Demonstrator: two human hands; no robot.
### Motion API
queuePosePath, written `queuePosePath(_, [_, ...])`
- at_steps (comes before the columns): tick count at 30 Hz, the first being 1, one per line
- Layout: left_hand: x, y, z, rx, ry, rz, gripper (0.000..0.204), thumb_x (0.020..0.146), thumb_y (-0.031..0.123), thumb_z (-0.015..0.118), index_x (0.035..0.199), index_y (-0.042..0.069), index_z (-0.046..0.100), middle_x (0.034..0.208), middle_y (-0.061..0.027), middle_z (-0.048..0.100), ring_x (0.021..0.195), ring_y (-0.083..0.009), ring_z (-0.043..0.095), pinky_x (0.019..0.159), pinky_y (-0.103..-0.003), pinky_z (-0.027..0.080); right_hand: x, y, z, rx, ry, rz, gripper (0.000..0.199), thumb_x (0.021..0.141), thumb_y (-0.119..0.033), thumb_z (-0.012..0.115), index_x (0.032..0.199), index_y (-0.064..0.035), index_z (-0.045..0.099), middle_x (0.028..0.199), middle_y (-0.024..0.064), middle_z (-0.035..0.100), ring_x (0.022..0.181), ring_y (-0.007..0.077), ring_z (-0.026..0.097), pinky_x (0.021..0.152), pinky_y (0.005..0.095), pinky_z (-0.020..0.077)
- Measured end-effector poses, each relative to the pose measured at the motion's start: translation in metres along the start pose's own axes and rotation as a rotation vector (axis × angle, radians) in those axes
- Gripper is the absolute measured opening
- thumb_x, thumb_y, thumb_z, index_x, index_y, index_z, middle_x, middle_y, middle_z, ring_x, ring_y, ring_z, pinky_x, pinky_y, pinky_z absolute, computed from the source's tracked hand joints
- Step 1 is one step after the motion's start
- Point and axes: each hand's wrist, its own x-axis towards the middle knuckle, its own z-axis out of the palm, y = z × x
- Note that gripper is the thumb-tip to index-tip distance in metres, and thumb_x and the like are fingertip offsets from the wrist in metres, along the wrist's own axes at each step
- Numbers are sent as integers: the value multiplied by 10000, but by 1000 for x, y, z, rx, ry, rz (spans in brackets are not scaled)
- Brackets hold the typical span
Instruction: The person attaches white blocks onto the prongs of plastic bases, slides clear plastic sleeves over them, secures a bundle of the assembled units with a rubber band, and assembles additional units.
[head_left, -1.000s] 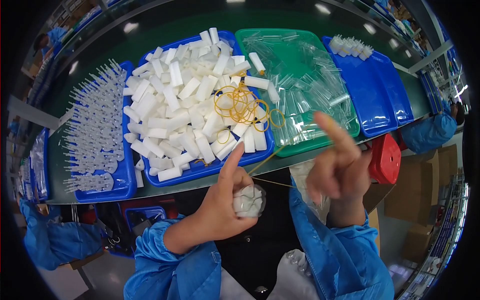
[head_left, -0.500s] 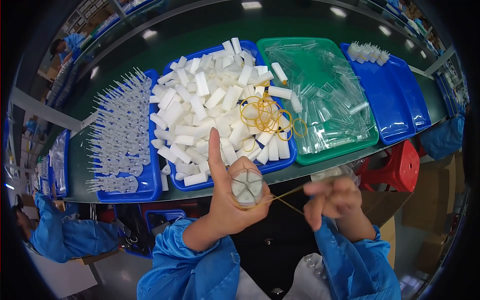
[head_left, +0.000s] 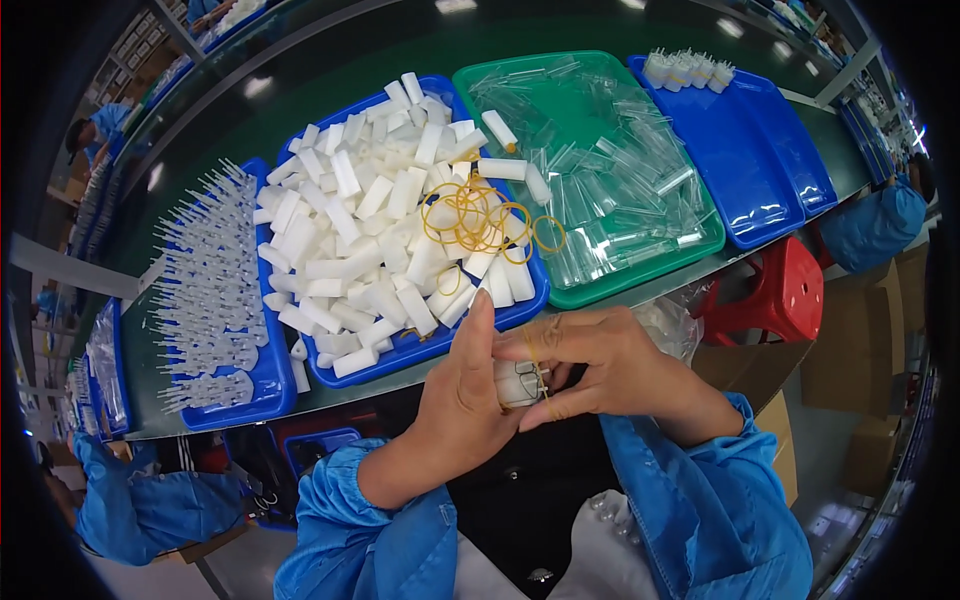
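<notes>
Two bare hands meet around a small white round bundle [head_left: 514,384].
The left hand [head_left: 452,398] cradles the bundle, index finger upright, while the right hand [head_left: 622,362] holds a thin yellow rubber band [head_left: 532,348] at its side; beyond, a blue plastic tray [head_left: 450,343] heaped with white oblong foam-like blocks [head_left: 340,235] and loose yellow rubber bands [head_left: 468,222] stands beside a green plastic tray [head_left: 560,100] of clear plastic pieces [head_left: 590,205].
</notes>
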Motion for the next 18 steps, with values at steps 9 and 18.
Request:
queuePosePath(9, [-5,-4,8,-417,122,-113,1067,713,18,707,1399,37,-110,1002,-147,505,877,-221,573,722,-309,490,-10,12,-5,60,143,1,372,654,-72,753,993,-52,603,964,61,598,731,115,601,610,215,512])
queuePosePath(18, [-1,-1,-4,-639,-39,-181,871,854,70,572,1405,31,-101,1114,-153,434,973,-199,475,855,-304,396,-14,11,-3,373,75,52,404,686,0,710,1057,-9,553,1103,124,507,967,182,568,767,277,494])
